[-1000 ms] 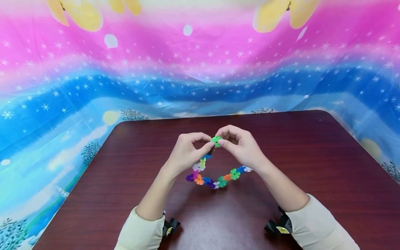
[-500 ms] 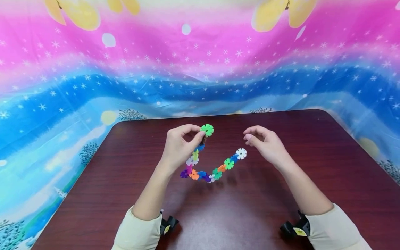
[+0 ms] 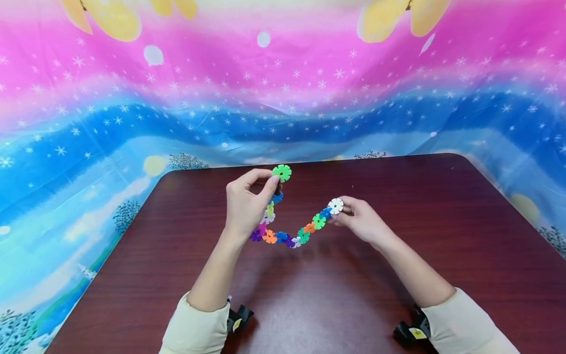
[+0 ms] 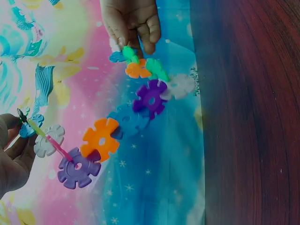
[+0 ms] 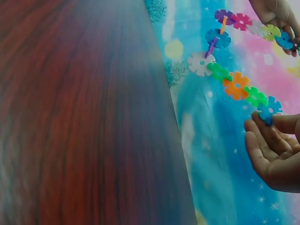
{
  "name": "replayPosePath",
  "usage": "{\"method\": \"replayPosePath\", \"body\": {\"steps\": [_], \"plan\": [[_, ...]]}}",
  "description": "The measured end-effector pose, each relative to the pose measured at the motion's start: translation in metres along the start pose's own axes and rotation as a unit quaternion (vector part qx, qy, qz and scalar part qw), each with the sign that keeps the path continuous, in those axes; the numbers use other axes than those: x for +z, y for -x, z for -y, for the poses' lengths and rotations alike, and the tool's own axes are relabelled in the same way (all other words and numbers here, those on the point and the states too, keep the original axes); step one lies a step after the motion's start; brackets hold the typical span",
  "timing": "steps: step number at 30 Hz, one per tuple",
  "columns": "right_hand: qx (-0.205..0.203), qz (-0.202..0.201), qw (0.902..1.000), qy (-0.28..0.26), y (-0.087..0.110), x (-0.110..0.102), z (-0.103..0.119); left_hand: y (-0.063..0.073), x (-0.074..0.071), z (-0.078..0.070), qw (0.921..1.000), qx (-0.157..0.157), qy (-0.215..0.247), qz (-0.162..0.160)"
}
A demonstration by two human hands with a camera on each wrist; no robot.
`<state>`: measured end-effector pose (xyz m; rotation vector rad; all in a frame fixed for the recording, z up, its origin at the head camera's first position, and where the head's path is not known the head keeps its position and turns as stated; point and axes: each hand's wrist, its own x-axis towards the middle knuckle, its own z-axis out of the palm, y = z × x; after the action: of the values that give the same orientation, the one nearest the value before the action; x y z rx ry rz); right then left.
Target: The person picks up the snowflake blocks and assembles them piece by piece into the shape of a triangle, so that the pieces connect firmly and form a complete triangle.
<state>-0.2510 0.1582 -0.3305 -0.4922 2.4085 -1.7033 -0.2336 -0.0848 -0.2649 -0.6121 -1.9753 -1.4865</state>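
A chain of colourful notched snowflake discs (image 3: 269, 236) hangs in a U between both hands, above the table. At its left end my left hand (image 3: 243, 201) pinches near a bright green disc (image 3: 282, 172) between thumb and forefinger. My right hand (image 3: 364, 221) holds the other end, by a white disc (image 3: 335, 206). In the right wrist view, a blue disc (image 5: 270, 110) lies between that hand's thumb and fingers. Purple (image 4: 152, 99) and orange discs (image 4: 101, 139) show large in the left wrist view, slotted edge to edge with their neighbours. Fingers partly hide both ends.
Below the chain spreads a dark red-brown wooden table (image 3: 177, 275). A pink and blue snowflake-patterned cloth (image 3: 283, 73) hangs behind and beside it. Black wrist cameras (image 3: 239, 319) stick out inward at both sleeve cuffs.
Both hands were at the green disc; the right hand let go, moved right, then took hold of the white-disc end. The left hand shifted left and farther away, and the chain rose with it.
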Motion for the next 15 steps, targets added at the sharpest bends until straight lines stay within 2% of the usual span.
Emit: {"method": "replayPosePath", "body": {"steps": [8,15], "plan": [[-0.053,-0.037,0.9977,0.022,0.0,0.007,0.018,0.003,0.001,-0.001,0.9979,-0.057,-0.003,0.028],[-0.103,-0.029,0.9936,0.037,0.0,0.017,0.037,0.007,0.005,-0.028,0.9949,-0.08,0.0,0.062]]}}
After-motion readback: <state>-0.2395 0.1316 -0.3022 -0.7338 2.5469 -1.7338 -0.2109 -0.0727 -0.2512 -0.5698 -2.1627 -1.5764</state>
